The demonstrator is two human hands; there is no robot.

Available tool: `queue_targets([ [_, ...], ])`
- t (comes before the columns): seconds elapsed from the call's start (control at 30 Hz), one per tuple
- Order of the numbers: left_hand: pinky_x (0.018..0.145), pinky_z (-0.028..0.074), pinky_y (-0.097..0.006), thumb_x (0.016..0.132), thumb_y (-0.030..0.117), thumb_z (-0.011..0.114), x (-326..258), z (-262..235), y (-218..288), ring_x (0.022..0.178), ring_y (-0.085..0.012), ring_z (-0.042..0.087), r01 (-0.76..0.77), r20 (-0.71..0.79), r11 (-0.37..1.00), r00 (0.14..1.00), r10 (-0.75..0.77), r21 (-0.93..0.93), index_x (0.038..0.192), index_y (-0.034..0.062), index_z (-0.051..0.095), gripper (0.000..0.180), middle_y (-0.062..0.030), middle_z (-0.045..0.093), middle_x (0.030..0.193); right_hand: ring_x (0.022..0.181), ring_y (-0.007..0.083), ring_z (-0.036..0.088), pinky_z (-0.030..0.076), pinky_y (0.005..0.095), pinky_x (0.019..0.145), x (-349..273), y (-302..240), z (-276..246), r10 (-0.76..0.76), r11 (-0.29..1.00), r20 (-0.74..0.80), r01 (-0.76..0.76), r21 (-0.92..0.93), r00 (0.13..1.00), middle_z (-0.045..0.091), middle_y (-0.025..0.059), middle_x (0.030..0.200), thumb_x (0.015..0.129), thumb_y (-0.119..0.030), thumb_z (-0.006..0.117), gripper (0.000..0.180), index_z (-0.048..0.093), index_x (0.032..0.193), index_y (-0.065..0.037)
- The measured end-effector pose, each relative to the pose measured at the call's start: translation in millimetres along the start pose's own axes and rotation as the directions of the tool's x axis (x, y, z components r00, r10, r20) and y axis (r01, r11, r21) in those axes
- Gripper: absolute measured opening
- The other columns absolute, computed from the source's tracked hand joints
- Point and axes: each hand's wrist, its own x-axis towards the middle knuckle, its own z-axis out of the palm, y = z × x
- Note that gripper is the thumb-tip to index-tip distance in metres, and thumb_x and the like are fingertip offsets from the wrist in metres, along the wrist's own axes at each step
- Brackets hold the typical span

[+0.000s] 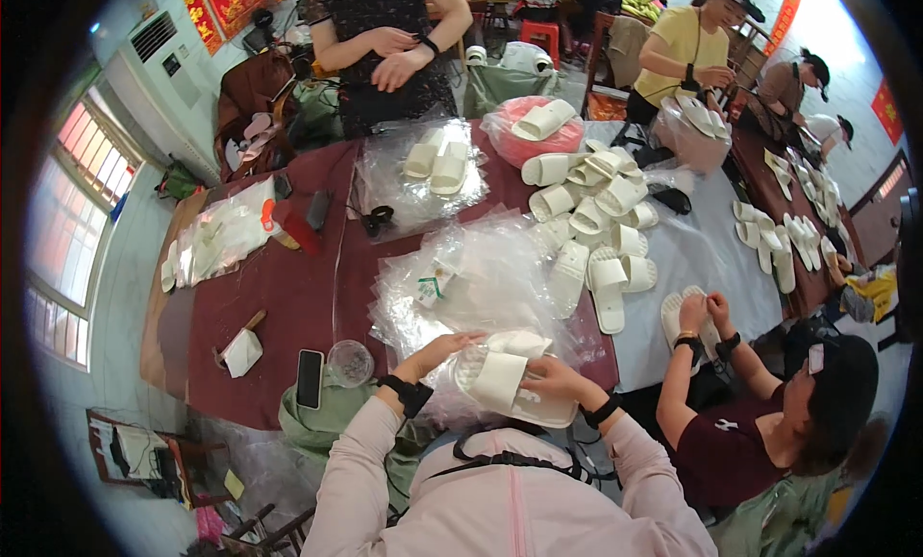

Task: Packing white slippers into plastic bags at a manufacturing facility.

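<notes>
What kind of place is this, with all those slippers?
Probably a small workshop for slippers. There's a big pile of pale slippers, lots of clear plastic bags, and several people around long tables.

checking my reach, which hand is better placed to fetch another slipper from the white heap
Likely your right hand: it is nearer the heap, which lies to that side, while your left hand is farther. The right touches the slipper in front, though.

From here I see a black phone (310, 379) beside a clear round tub (350, 363), white air conditioner (175, 88), red stool (539, 35).
</notes>
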Motion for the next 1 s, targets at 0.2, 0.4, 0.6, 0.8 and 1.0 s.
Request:
queue_targets([
  [0.2, 0.103, 0.024, -0.032, 0.094, 0.024, 0.036, 1, 19, -5, 0.127, -0.0252, 0.029, -0.106, -0.08, 0.826, 0.981, 0.179, 0.553, 0.129, 0.0155, 0.043, 0.037, -0.0148, 0.029, 0.139, 0.087, 0.0327, 0.056, 0.036, 0.0439, 0.084, 7, 12, 22, -0.329, 0.641, -0.208, 0.056, -0.765, 0.921, 0.061, 0.0178, 0.082, 0.072, -0.032, 0.061, 0.032, 0.063, 0.091, -0.007],
  [0.4, 0.105, 0.018, -0.044, 0.092, 0.03, 0.036, -4, 26, 1, 0.129, -0.0344, 0.023, -0.148, -0.034, 0.693, 0.97, 0.241, 0.705, 0.13, 0.0246, 0.042, 0.038, -0.0156, 0.022, 0.142, 0.083, 0.0306, 0.056, 0.034, 0.0476, 0.085, 4, 1, 31, -0.445, 0.508, -0.225, 0.037, -0.86, 0.867, 0.061, 0.0129, 0.078, 0.07, -0.031, 0.062, 0.027, 0.063, 0.085, -0.009],
  [0.6, 0.1, 0.005, -0.062, 0.092, 0.032, 0.032, 1, 50, 0, 0.13, -0.0414, 0.015, -0.03, -0.039, 0.364, 0.983, 0.18, 0.931, 0.133, 0.0349, 0.034, 0.04, -0.0065, 0.02, 0.144, 0.087, 0.0298, 0.055, 0.036, 0.048, 0.08, 23, -4, 54, -0.395, 0.431, -0.095, 0.093, -0.898, 0.914, 0.06, 0.0126, 0.076, 0.068, -0.029, 0.063, 0.023, 0.06, 0.079, -0.009],
  [0.8, 0.1, 0.011, -0.059, 0.093, 0.03, 0.031, -7, 48, 10, 0.129, -0.0404, 0.02, -0.074, -0.008, 0.388, 0.979, 0.205, 0.919, 0.134, 0.0308, 0.033, 0.041, -0.0089, 0.025, 0.142, 0.08, 0.0289, 0.056, 0.034, 0.0468, 0.084, 36, 10, 50, -0.379, 0.476, -0.181, 0.024, -0.879, 0.907, 0.06, 0.0102, 0.069, 0.07, -0.026, 0.061, 0.019, 0.061, 0.079, -0.009],
  [1.0, 0.099, 0.017, -0.058, 0.092, 0.033, 0.035, 4, 27, -38, 0.126, -0.0435, 0.023, -0.191, 0.003, 0.552, 0.947, 0.322, 0.812, 0.136, 0.024, 0.029, 0.046, -0.0176, 0.025, 0.14, 0.078, 0.0295, 0.056, 0.034, 0.0456, 0.08, 26, 7, 55, -0.538, 0.466, -0.29, -0.008, -0.885, 0.791, 0.06, 0.0109, 0.068, 0.071, -0.024, 0.06, 0.017, 0.061, 0.078, -0.009],
])
